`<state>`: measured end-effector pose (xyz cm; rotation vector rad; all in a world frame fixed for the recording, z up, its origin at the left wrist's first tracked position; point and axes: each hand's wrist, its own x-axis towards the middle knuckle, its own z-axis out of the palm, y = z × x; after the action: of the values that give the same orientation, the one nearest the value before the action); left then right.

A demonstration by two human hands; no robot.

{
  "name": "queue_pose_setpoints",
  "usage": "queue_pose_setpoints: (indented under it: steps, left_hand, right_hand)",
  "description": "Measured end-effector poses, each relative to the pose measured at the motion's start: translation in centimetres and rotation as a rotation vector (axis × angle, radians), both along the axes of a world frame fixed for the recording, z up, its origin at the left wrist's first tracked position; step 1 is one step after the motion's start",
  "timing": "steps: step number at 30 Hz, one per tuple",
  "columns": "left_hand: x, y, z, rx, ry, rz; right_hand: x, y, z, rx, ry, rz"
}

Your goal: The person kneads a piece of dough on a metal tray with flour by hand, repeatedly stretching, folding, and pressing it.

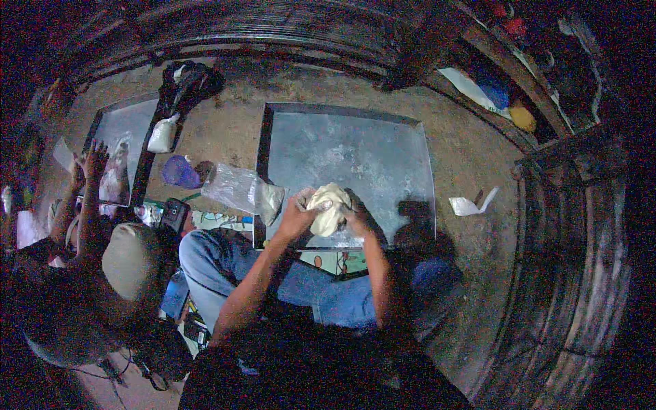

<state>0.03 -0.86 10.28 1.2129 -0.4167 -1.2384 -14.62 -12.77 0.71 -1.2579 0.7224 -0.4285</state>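
Both hands, left hand (295, 217) and right hand (355, 220), are closed around the dough (328, 208) from two sides, holding it over the near edge of the tray (403, 130), so flour stays on metal.

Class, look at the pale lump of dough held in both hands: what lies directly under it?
Under the pale lump of dough lies the large flat grey metal tray, dusted white, on the dirt floor. The left hand and right hand cover the dough's sides, and its underside is hidden.
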Motion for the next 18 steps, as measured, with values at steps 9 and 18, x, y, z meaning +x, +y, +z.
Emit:
queue_pose_setpoints:
  steps: [9,18]
  left_hand:
    - [1.3,0.1,-6.4,-0.023,-0.431,-0.172]
    - [4.6,1.2,-6.4,-0.118,-0.695,-0.236]
  right_hand:
    - [2.3,2.1,4.9,0.362,-0.235,-0.039]
    - [-0.2,-2.1,0.0,-0.697,0.299,-0.378]
